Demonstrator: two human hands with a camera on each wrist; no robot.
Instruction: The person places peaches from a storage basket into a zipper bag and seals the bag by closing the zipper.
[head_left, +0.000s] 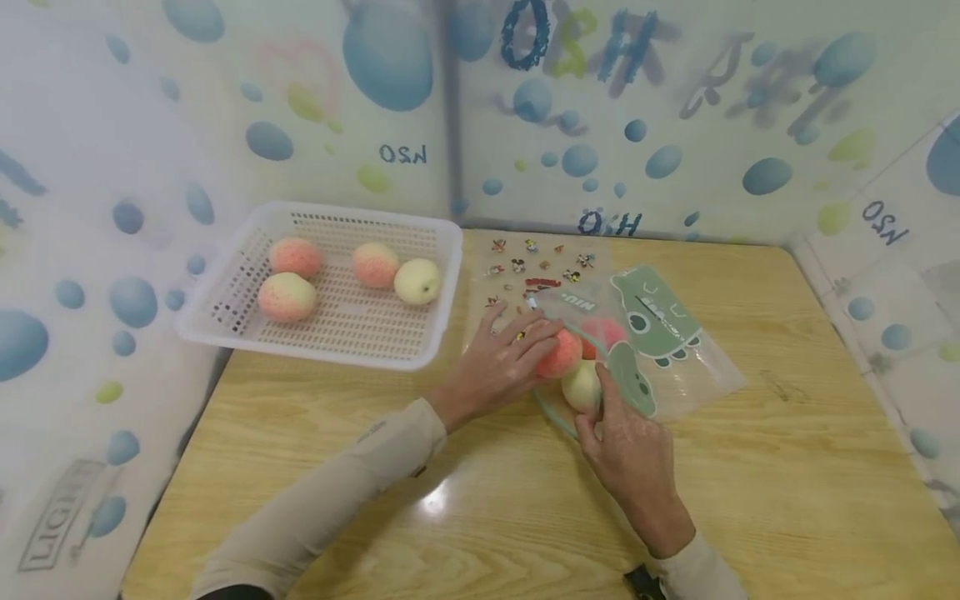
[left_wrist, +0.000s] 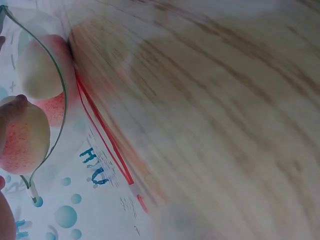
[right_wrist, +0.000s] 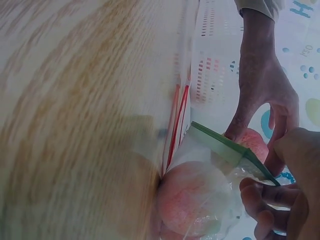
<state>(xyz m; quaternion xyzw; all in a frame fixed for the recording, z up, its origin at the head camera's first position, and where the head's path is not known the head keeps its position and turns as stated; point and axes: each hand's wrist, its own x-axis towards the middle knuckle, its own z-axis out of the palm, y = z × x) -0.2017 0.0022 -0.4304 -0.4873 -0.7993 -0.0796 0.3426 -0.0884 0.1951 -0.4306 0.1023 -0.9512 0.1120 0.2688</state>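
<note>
My left hand grips a pink-red peach at the mouth of a clear zip bag with a green dinosaur print. In the left wrist view, that peach lies within the loop of the bag's green rim. My right hand pinches the rim, seen as a green strip in the right wrist view. Inside the bag are a pale peach beside my right fingers and a pink one. The right wrist view also shows a bagged peach through the plastic.
A white plastic basket with several peaches stands to the left. Another clear bag with small cartoon prints lies partly under the dinosaur bag. The wooden table meets patterned walls behind and at the sides.
</note>
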